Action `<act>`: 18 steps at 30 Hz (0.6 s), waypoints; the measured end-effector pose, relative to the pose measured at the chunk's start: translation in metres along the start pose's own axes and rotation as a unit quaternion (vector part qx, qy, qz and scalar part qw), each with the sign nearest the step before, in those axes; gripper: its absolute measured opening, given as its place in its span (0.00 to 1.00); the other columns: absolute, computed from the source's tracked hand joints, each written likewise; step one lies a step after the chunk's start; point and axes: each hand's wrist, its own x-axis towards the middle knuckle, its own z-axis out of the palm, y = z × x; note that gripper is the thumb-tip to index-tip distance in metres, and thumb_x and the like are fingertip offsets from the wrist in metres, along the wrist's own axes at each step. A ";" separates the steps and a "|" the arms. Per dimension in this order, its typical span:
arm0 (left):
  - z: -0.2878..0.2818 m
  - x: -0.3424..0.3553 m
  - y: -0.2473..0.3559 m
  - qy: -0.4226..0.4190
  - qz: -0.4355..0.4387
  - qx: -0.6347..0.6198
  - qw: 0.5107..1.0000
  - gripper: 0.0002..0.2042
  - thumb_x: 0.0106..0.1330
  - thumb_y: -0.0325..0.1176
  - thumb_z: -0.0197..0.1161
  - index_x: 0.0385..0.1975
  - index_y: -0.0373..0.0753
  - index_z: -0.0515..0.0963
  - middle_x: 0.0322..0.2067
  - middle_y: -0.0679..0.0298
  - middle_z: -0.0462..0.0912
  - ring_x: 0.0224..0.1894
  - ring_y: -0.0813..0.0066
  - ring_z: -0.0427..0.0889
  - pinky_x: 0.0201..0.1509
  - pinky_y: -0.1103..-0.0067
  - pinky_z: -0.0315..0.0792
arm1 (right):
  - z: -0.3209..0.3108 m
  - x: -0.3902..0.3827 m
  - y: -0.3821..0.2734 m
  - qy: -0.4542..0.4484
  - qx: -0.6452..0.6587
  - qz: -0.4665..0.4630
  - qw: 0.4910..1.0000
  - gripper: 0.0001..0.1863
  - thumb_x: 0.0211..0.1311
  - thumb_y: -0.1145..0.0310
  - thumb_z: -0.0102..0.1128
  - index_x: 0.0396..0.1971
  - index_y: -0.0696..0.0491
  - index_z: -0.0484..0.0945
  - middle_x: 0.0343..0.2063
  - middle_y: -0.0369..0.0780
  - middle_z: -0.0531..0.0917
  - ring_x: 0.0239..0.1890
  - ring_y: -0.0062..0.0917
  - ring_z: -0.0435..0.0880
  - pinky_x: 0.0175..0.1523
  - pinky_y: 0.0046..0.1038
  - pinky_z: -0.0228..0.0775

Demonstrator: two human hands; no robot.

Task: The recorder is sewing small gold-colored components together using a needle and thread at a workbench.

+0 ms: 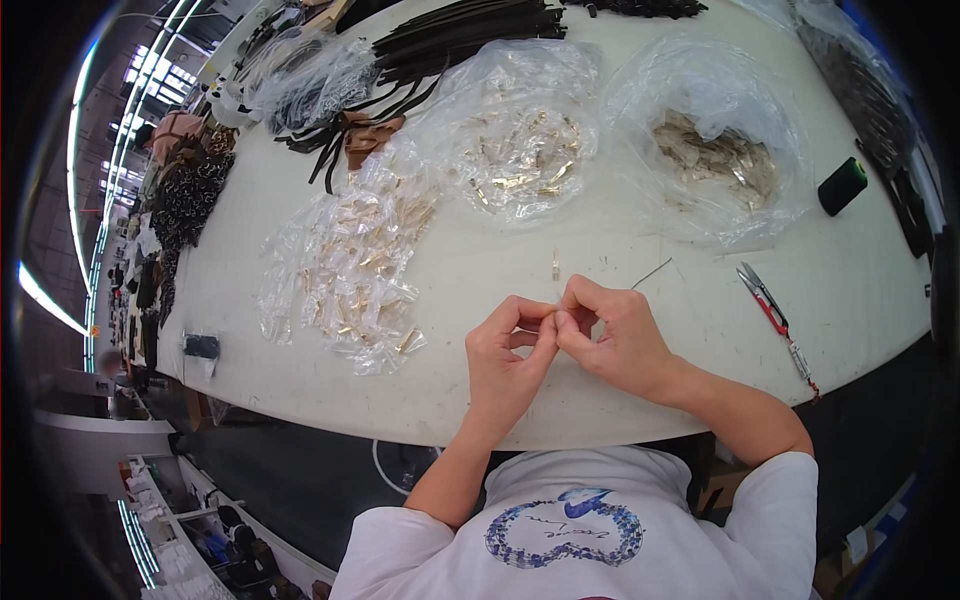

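Near the table's front edge my left hand and my right hand meet, thumbs and forefingers pinched together at the fingertips. Whatever lies between them is too small and covered to make out. Just beyond the fingertips a small gold-coloured piece lies on the pale tabletop, perhaps in a clear wrapper. A short dark cord extends from beside my right hand. Farther right rests a pair of thread snips with red on the handle. Left of my hands spreads a heap of small clear packets with gold-coloured pieces inside.
Beyond my hands lies a large clear bag of gold-coloured pieces. Another clear bag at the right holds flat beige pieces. A black thread spool sits near the right edge. Dark strips and brown pieces lie at the back.
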 end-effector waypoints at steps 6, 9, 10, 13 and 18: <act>-0.003 -0.004 0.003 -0.018 -0.038 -0.015 0.999 0.03 0.65 0.20 0.62 0.37 0.28 0.78 0.34 0.61 0.84 0.36 0.81 0.84 0.42 0.83 0.80 | -0.005 0.000 0.001 -0.022 -0.066 -0.009 0.998 0.05 0.58 0.75 0.60 0.27 0.57 0.73 0.20 0.40 0.80 0.22 0.22 0.81 0.27 0.25 0.72; -0.006 -0.004 0.004 -0.037 -0.058 -0.027 0.997 0.03 0.66 0.20 0.62 0.37 0.28 0.78 0.34 0.61 0.84 0.36 0.81 0.84 0.43 0.84 0.80 | -0.009 0.001 0.002 -0.055 -0.068 -0.016 0.996 0.05 0.57 0.75 0.61 0.27 0.57 0.74 0.19 0.40 0.80 0.21 0.23 0.81 0.27 0.25 0.72; -0.007 -0.004 0.004 -0.049 -0.068 -0.031 0.996 0.03 0.66 0.20 0.62 0.37 0.28 0.78 0.34 0.62 0.84 0.36 0.81 0.84 0.44 0.84 0.80 | -0.009 0.000 0.003 -0.053 -0.069 -0.016 0.996 0.05 0.57 0.75 0.61 0.27 0.57 0.74 0.19 0.40 0.80 0.21 0.23 0.81 0.27 0.25 0.72; -0.012 -0.004 0.005 -0.074 -0.088 -0.057 0.992 0.03 0.66 0.20 0.62 0.36 0.29 0.78 0.33 0.62 0.84 0.36 0.81 0.84 0.44 0.84 0.79 | -0.007 -0.002 0.007 -0.053 -0.044 -0.014 0.998 0.05 0.56 0.75 0.61 0.26 0.57 0.74 0.17 0.40 0.79 0.19 0.23 0.79 0.26 0.25 0.71; -0.010 -0.002 -0.006 -0.069 -0.052 -0.035 0.996 0.02 0.65 0.20 0.62 0.35 0.29 0.78 0.31 0.63 0.84 0.33 0.82 0.83 0.41 0.85 0.79 | -0.003 -0.004 0.004 -0.039 -0.037 -0.007 0.999 0.05 0.54 0.76 0.61 0.25 0.58 0.73 0.16 0.39 0.78 0.17 0.21 0.75 0.25 0.24 0.69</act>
